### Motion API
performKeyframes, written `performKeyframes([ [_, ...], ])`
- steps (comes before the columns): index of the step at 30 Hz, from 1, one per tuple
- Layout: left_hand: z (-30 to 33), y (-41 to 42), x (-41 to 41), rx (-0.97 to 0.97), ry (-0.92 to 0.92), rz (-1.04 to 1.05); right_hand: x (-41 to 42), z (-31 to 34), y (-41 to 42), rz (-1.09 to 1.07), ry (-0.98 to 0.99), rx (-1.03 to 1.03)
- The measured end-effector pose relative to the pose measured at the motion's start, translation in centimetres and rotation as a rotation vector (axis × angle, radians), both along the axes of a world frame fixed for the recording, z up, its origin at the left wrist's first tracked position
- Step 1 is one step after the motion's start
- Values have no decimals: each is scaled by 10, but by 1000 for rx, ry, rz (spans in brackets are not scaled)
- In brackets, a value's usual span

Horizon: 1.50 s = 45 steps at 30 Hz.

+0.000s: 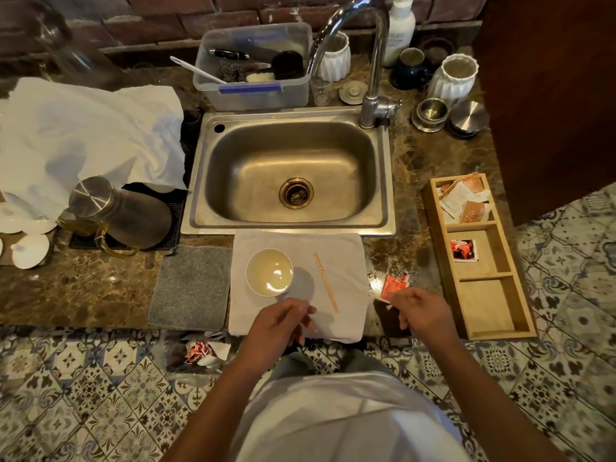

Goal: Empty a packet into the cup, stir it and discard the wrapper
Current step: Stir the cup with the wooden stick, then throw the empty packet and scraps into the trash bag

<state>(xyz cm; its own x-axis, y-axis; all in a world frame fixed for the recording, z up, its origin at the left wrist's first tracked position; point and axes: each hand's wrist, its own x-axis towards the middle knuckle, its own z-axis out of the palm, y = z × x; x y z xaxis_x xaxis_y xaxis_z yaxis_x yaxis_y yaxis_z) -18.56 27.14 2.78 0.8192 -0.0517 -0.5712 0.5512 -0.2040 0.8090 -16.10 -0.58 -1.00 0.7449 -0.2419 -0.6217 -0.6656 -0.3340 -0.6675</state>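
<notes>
A small white cup (269,272) with pale liquid stands on a folded white cloth (300,243) in front of the sink. To its right on the cloth lies a wooden stirrer (326,282). My right hand (423,315) pinches the lower corner of a red packet (394,285) just above the counter, right of the cloth. My left hand (283,323) hovers over the cloth's near edge, just below the cup, with its fingers loosely curled and nothing visible in them.
A steel sink (286,171) with a tap lies behind the cloth. A wooden organiser (480,255) with more packets sits to the right. A grey mat (191,285) and a jug (110,208) lie left. Crumpled wrappers (203,353) lie below the counter edge.
</notes>
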Motion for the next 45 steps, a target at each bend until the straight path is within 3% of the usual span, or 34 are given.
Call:
performKeyframes([
  [6,-27,-59,25,42,-70,-97,4,-6,-30,199,-217,-294],
  [13,-71,-119,42,349,-126,-249,38,-9,-47,470,-188,-370],
  [28,-92,-151,46,567,-188,-273,79,-16,-51,923,-172,-603],
  [32,-94,-159,47,690,-220,-338,85,-16,-51,964,-151,-652],
  [45,-98,-173,48,838,-250,-490,83,-25,-50,897,-149,-722],
])
